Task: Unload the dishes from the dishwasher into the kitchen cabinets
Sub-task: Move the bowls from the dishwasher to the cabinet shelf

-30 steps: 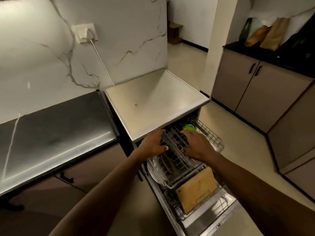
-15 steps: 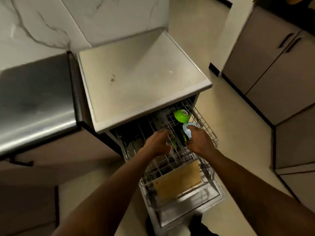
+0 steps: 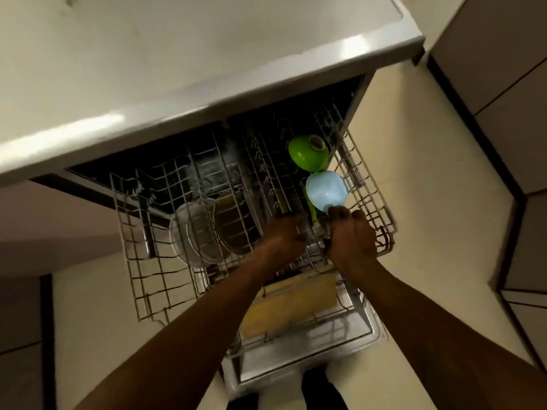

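I see both hands down in the pulled-out grey wire upper rack (image 3: 142,261). The right hand (image 3: 352,241) has its fingers (image 3: 340,213) curled, tips touching the lower rim of the pale blue plastic bowl (image 3: 325,190). I cannot tell whether they pinch it. The left hand (image 3: 284,238) is blurred, so I cannot tell how its fingers lie. A lime green bowl (image 3: 307,155) stands just behind the blue one.

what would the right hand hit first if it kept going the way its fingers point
The light blue bowl, directly ahead of the right hand; they may already touch, depth is unclear.
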`<state>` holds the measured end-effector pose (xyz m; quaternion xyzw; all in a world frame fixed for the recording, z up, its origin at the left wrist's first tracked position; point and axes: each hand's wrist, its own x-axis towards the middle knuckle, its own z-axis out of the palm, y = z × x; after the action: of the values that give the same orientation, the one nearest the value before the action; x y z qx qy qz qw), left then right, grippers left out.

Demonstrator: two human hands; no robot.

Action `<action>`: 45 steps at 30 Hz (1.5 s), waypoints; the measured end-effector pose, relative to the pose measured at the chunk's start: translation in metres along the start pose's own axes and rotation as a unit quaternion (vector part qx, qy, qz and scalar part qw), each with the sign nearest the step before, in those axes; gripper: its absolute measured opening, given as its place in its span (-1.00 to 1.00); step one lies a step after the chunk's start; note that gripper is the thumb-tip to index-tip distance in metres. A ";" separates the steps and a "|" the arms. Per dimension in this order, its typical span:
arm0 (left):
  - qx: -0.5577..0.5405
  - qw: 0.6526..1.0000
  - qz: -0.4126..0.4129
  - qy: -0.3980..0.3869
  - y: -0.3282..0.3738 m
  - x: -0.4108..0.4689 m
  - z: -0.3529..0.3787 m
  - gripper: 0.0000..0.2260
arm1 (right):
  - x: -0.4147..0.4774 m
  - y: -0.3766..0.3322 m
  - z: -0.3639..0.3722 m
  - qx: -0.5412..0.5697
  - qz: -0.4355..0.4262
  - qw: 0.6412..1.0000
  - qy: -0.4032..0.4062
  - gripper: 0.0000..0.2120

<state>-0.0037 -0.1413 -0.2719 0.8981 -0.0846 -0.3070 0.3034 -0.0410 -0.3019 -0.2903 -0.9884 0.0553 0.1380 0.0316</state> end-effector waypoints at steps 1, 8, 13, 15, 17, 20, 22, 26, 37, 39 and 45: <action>-0.015 1.000 -0.007 0.005 0.002 0.003 0.004 -0.48 | 0.001 -0.002 0.001 0.008 0.005 1.000 -0.006 -0.38; -0.243 0.966 -0.063 0.059 0.011 0.005 0.020 -0.41 | -0.013 -0.007 -0.029 0.154 0.013 0.966 0.207 -0.63; -0.532 0.834 -0.148 0.002 0.025 -0.002 0.004 -0.60 | 0.000 -0.022 -0.058 0.495 0.117 0.844 0.171 -0.78; -0.600 0.778 -0.185 0.022 0.019 0.000 0.000 -0.67 | 0.005 -0.025 -0.057 0.498 0.113 0.848 0.143 -0.75; -0.598 0.769 -0.212 0.075 0.005 0.006 -0.001 -0.62 | 0.012 -0.025 -0.049 0.418 0.096 0.887 0.172 -0.58; -0.590 0.763 -0.233 0.122 -0.013 0.011 -0.004 -0.60 | 0.028 -0.015 -0.036 0.298 0.107 0.927 0.203 -0.54; -0.581 0.766 -0.241 0.135 -0.025 0.011 -0.010 -0.67 | 0.046 -0.012 -0.020 0.206 0.070 0.966 0.141 -0.49; -0.593 0.753 -0.252 0.137 -0.040 0.008 -0.018 -0.66 | 0.067 -0.010 0.011 0.041 0.041 0.996 0.071 -0.22; -0.632 0.746 -0.190 0.094 -0.042 0.007 -0.024 -0.62 | 0.061 -0.049 -0.049 0.536 0.149 0.785 0.272 -0.81; -0.617 0.760 -0.182 0.094 -0.042 0.010 -0.026 -0.54 | 0.065 -0.057 -0.047 0.605 0.145 0.753 0.213 -0.94; -0.682 0.718 -0.113 0.085 -0.049 0.013 -0.029 -0.36 | 0.060 -0.068 -0.030 0.469 0.069 0.874 0.110 -0.81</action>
<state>0.0226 -0.0922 -0.2895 0.4735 0.2760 -0.2363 0.8023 0.0321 -0.2424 -0.2750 -0.8600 0.1847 -0.0124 0.4754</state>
